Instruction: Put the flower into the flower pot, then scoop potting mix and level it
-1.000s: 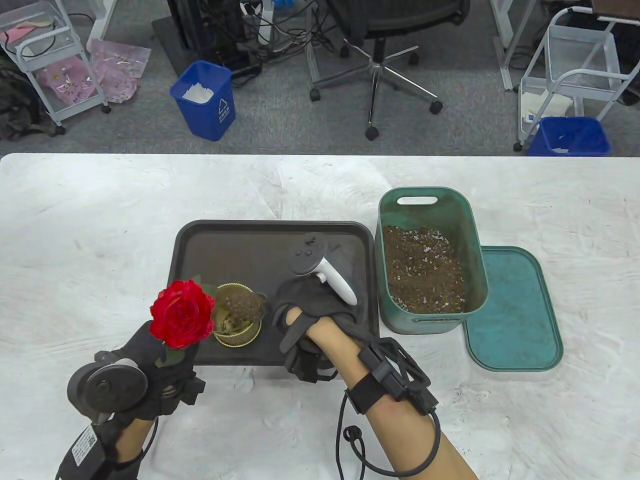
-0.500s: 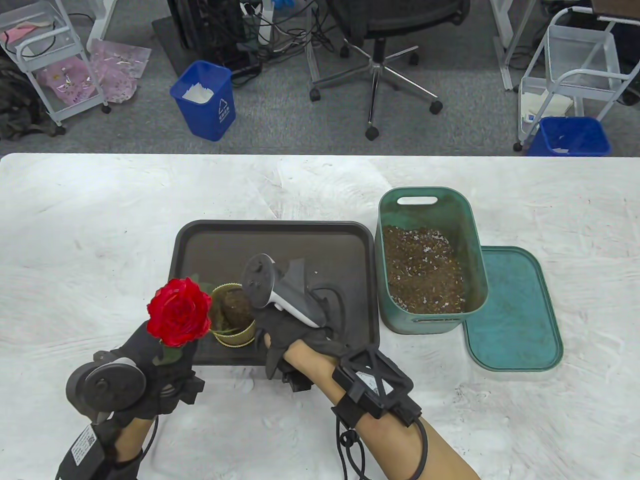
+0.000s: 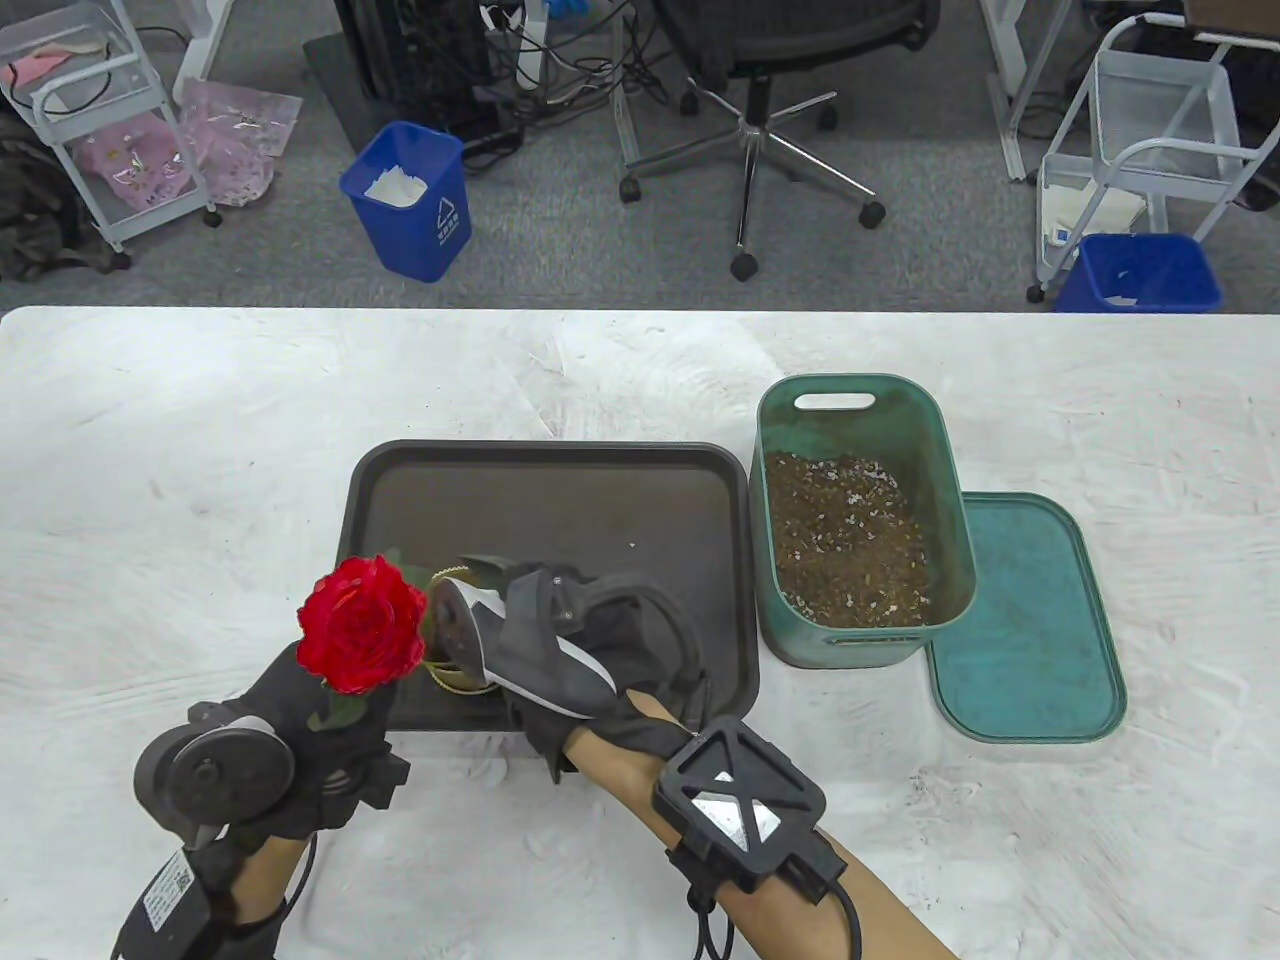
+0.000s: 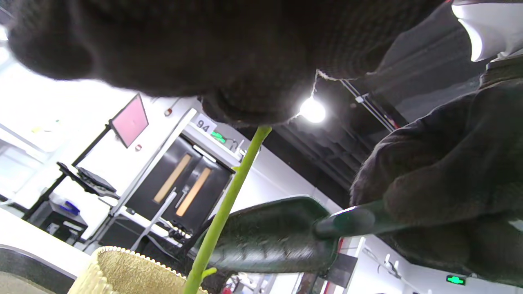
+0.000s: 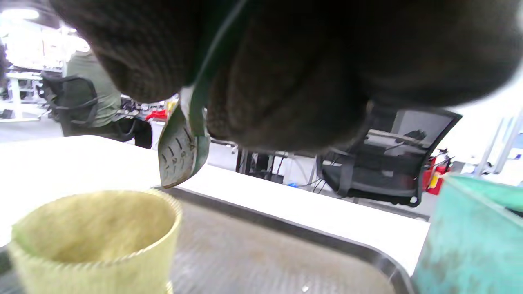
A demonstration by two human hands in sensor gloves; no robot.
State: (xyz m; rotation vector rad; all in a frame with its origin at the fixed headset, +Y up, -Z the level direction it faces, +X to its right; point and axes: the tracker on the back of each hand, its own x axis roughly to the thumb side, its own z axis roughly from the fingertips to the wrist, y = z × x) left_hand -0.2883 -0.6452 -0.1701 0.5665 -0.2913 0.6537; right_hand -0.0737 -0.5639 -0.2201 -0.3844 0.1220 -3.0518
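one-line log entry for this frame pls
left hand: holds rose stem in pot | right hand: grips trowel over pot

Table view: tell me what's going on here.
A person is potting a red flower. The left hand holds it by the green stem, which runs down into the yellow flower pot on the dark tray. The right hand grips a small green scoop just over the pot. The green bin of potting mix stands open beside the tray, its lid alongside.

one rose [image 3: 360,626], one gold pot [image 5: 94,241], one trowel [image 5: 182,149], one tray [image 3: 550,480], one soil bin [image 3: 860,400], one lid [image 3: 1030,620], two blue wastebaskets [image 3: 410,200].
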